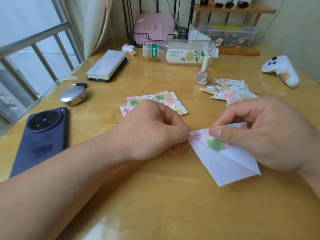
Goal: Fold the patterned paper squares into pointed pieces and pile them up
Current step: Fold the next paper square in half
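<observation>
Pinching the left corner of the half-folded paper square [223, 160] between the thumb and forefinger of my left hand [155, 129], I hold that point tight so the crease beside it cannot slide. My right hand [259, 134] grips the top edge, thumb laid flat over the patterned flap and fingers curled behind, because that flap is the part being turned down onto the white back. The sheet is raised and tilted toward me over the wooden table [155, 196], its white lower point hanging free; whether it touches the wood I cannot tell. I judge this to be mid-fold: one patterned strip is down, a diagonal crease runs through the white, and the piece is not yet pointed.

The stack of flat squares [166, 99] lies just beyond my left hand, partly hidden by my knuckles, within easy reach for the next sheet. The pile of finished pointed pieces [232, 92] sits beyond my right hand, near the nail polish bottle [203, 73], so I reckon done work goes right and blanks stay left, unmixed. The phone [41, 139] lies well apart to the left. Next the crease wants firm pressing, and a slip of either pinch could skew the point
</observation>
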Demonstrator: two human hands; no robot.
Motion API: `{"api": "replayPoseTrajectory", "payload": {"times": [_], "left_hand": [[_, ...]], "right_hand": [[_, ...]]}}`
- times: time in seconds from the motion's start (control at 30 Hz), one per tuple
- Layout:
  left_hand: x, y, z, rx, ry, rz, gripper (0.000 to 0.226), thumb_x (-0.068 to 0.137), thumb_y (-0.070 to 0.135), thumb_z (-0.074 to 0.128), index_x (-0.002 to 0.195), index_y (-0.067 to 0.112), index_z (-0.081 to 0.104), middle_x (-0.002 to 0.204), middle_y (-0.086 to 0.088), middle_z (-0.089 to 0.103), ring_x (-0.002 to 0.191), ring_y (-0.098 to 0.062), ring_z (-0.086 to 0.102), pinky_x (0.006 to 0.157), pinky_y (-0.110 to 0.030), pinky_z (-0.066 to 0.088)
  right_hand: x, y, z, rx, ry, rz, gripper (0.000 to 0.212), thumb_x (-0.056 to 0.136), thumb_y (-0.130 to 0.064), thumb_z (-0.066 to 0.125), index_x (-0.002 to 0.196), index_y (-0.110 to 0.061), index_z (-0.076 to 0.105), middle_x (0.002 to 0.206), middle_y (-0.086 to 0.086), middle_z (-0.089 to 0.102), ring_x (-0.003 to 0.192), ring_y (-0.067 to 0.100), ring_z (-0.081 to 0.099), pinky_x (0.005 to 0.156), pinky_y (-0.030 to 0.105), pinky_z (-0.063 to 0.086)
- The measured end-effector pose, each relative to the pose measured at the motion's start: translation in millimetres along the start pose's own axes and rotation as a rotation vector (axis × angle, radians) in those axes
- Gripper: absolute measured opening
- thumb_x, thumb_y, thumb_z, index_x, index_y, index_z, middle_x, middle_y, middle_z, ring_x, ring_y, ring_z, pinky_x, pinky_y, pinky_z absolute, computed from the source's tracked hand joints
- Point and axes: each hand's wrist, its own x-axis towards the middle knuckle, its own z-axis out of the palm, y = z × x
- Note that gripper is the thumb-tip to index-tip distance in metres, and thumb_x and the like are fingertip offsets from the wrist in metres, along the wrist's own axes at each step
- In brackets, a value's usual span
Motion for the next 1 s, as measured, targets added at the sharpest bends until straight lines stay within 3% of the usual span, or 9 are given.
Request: {"api": "replayPoseTrajectory", "payload": {"times": [0.07, 0.17, 0.23, 0.33, 0.47, 0.6, 0.73, 0.83, 1.0], "left_hand": [[1.0, -0.8, -4.4, 0.100, 0.022, -0.001, 0.019, 0.068, 0.021, 0.060, 0.069, 0.008, 0.074, 0.066, -0.005, 0.074, 0.062, -0.017, 0.071, 0.071, -0.036, 0.061], [7.1, -6.2, -10.5, 0.034, 0.080, -0.008, 0.018, 0.069, 0.021, 0.064, 0.071, 0.006, 0.074, 0.069, -0.011, 0.073, 0.064, -0.023, 0.071, 0.078, -0.042, 0.061], [8.8, -7.5, -7.2, -0.091, 0.071, 0.003, 0.020, 0.074, 0.023, 0.069, 0.079, 0.004, 0.074, 0.075, -0.016, 0.072, 0.068, -0.029, 0.069, 0.081, -0.048, 0.060], [4.6, -6.4, 6.4, -0.296, -0.006, -0.005, 0.032, 0.081, 0.028, 0.072, 0.090, -0.003, 0.072, 0.079, -0.020, 0.069, 0.071, -0.029, 0.066, 0.072, -0.043, 0.059], [1.9, -8.1, 13.5, -0.146, -0.076, 0.005, 0.014, 0.090, 0.018, 0.074, 0.085, 0.005, 0.075, 0.073, -0.018, 0.072, 0.066, -0.028, 0.070, 0.072, -0.036, 0.059], [0.7, -7.1, 13.0, -0.110, -0.032, 0.043, 0.016, 0.093, 0.018, 0.070, 0.085, 0.005, 0.074, 0.073, -0.017, 0.073, 0.066, -0.030, 0.071, 0.072, -0.041, 0.062], [-1.2, -7.4, 16.2, 0.006, 0.055, 0.117, 0.018, 0.093, 0.030, 0.071, 0.082, 0.016, 0.074, 0.071, -0.004, 0.074, 0.069, -0.026, 0.072, 0.074, -0.049, 0.060], [-1.9, -7.7, 17.1, 0.068, 0.056, 0.143, 0.017, 0.089, 0.036, 0.068, 0.082, 0.021, 0.072, 0.071, 0.001, 0.074, 0.070, -0.024, 0.071, 0.070, -0.048, 0.058], [-1.4, -7.0, 16.5, 0.065, 0.051, 0.142, 0.016, 0.085, 0.034, 0.069, 0.079, 0.020, 0.073, 0.073, 0.000, 0.075, 0.071, -0.024, 0.073, 0.072, -0.049, 0.059]], "right_hand": [[0.7, 2.9, -10.6, 0.019, 0.029, 0.038, 0.013, 0.074, -0.019, 0.086, 0.069, -0.023, 0.075, 0.053, -0.003, 0.065, 0.047, 0.003, 0.053, 0.051, 0.016, 0.042], [3.6, 8.1, -26.0, 0.044, 0.090, 0.092, 0.011, 0.070, -0.028, 0.083, 0.073, -0.020, 0.076, 0.049, 0.002, 0.061, 0.050, 0.013, 0.052, 0.060, 0.032, 0.042], [4.1, 7.4, -24.4, 0.053, 0.073, 0.106, 0.016, 0.069, -0.030, 0.088, 0.073, -0.021, 0.075, 0.053, 0.003, 0.063, 0.053, 0.013, 0.052, 0.058, 0.029, 0.042], [0.1, 1.9, -10.5, -0.060, 0.019, 0.073, 0.011, 0.077, -0.026, 0.085, 0.072, -0.026, 0.075, 0.065, -0.002, 0.070, 0.058, 0.012, 0.060, 0.055, 0.024, 0.046], [-2.4, -2.8, -1.6, -0.079, 0.038, 0.086, 0.008, 0.073, -0.029, 0.082, 0.074, -0.027, 0.074, 0.071, -0.002, 0.072, 0.063, 0.016, 0.065, 0.054, 0.032, 0.051], [-1.7, -5.2, -0.3, 0.010, 0.036, 0.125, 0.026, 0.070, -0.016, 0.089, 0.087, -0.028, 0.072, 0.077, -0.001, 0.072, 0.063, 0.015, 0.064, 0.055, 0.028, 0.052], [0.2, -8.0, 6.7, -0.057, 0.060, 0.163, 0.044, 0.062, -0.029, 0.090, 0.098, -0.040, 0.066, 0.077, 0.004, 0.069, 0.059, 0.027, 0.056, 0.050, 0.032, 0.046], [0.0, -11.3, 10.6, 0.048, 0.053, 0.169, 0.047, 0.066, -0.019, 0.082, 0.103, -0.040, 0.063, 0.081, 0.011, 0.072, 0.066, 0.037, 0.061, 0.055, 0.042, 0.048], [-1.5, -14.4, 10.3, 0.076, 0.045, 0.215, 0.052, 0.070, -0.006, 0.079, 0.104, -0.040, 0.059, 0.080, 0.009, 0.071, 0.063, 0.036, 0.056, 0.054, 0.033, 0.045]]}}
